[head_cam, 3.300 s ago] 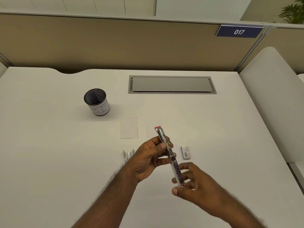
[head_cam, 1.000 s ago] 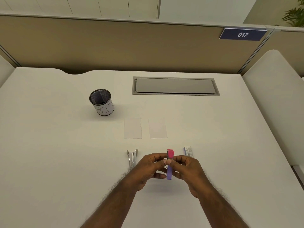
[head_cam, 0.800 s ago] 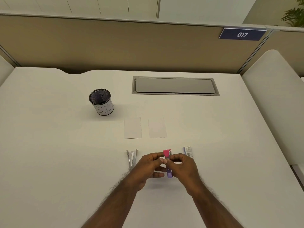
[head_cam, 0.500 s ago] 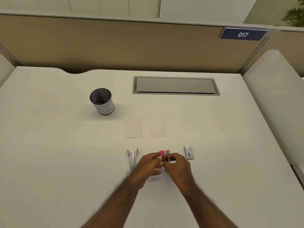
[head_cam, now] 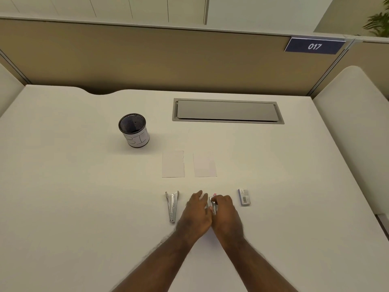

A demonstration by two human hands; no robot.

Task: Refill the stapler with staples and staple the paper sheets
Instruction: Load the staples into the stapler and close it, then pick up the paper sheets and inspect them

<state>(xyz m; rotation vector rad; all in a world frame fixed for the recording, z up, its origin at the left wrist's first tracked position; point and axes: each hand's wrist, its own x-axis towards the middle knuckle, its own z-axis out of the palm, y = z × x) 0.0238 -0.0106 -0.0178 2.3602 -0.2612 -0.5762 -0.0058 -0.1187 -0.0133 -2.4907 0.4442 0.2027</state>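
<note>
**Stapler down on the desk, hands easing off**

Change vs a sec ago: the stapler (head_cam: 213, 204) is no longer held up between both hands w/ pink and purple parts showing. It now lies low on the desk (head_cam: 84, 207), at approx 6 o'clock from the two paper sheets, w/ only a sliver of metal and a pink tip visible between the hands.

Left hand (head_cam: 196, 213): fingers stretched out fairly straight and relaxed, just beside the stapler on its 9 o'clock side, gripping nothing I can see. Right hand (head_cam: 226, 211): fingers curled over the stapler from the 3 o'clock side, grasping or pressing it; can't tell how firmly, the body is mostly hidden.

Elsewhere: left paper sheet (head_cam: 173, 163) and right paper sheet (head_cam: 204, 165) lie side by side, apart, not stacked, at 12 o'clock from the hands. A metal tool (head_cam: 172, 206), prob a staple remover or 2nd stapler, lies at 9 o'clock from the left hand. Staple box (head_cam: 244, 197) sits at 3 o'clock from the right hand. Mesh cup (head_cam: 134, 130) at approx 10 o'clock, well apart.

Meaning, imo: refill looks done or nearly so, stapler closed and set down. Stapling is not yet done; the sheets need stacking first, then the stapler goes on an edge.
</note>
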